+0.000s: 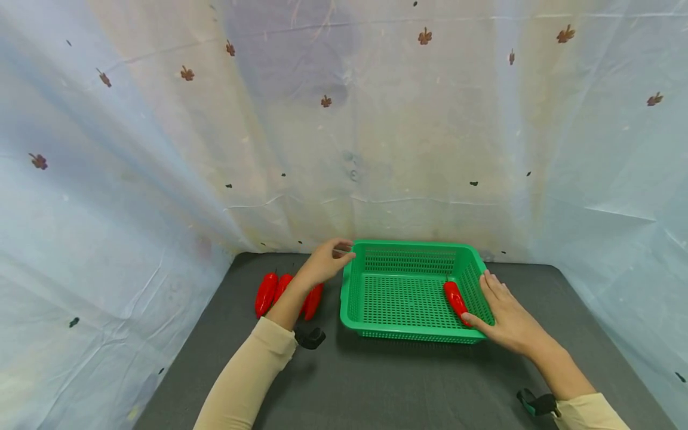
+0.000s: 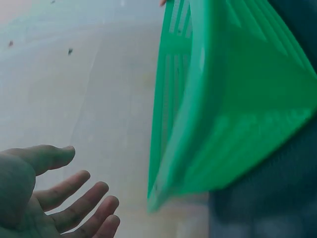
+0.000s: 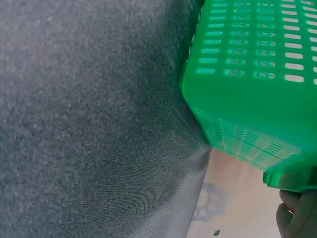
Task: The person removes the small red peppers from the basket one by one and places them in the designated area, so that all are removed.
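A green plastic basket with slotted walls stands on the dark table. One red chili pepper lies inside it near the right wall. My left hand is by the basket's back left corner; the left wrist view shows its fingers spread and relaxed, apart from the basket's wall, holding nothing. At the right rim is my right hand, its thumb over the edge near the pepper and its fingers along the rim. In the right wrist view only part of that hand shows beside the rim.
Several red chili peppers lie on the dark table left of the basket, partly hidden by my left forearm. A pale plastic sheet with leaf prints hangs behind the table and along its sides.
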`<state>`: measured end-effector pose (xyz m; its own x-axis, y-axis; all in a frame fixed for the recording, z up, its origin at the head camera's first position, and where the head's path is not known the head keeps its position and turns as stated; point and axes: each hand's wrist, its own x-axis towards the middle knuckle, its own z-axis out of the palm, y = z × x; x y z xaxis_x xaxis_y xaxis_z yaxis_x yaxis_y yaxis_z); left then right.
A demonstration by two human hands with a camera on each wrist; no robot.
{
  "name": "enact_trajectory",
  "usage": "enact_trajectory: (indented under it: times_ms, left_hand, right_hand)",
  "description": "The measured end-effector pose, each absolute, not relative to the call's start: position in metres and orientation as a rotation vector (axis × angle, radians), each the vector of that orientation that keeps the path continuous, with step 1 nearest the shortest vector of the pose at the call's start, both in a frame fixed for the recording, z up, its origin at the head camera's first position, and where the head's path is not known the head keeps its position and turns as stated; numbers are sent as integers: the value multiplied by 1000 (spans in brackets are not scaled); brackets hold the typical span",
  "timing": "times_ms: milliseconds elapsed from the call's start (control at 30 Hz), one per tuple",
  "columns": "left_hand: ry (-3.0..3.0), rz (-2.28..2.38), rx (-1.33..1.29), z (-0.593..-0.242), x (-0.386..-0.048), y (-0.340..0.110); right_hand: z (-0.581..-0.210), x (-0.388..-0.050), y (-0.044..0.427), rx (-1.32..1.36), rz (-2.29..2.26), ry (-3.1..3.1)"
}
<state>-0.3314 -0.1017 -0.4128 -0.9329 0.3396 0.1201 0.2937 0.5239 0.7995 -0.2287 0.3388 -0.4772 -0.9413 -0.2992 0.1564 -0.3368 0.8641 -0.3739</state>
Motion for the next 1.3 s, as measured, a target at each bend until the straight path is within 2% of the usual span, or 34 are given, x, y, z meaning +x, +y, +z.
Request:
enact_trajectory:
  times_ms: [500,967,1300]
  left_hand:
    - [2581,1329,687,-414,-330,-20]
    - [2597,1222,663,-438,-330,40]
    - [2565,1253,605,-452,-336,67]
  right_hand:
    - [-477,-227,339,502,638,-2944]
    - [-474,-227,338,473,659,-2946]
    - [-477,-228,337,478,683,-2953]
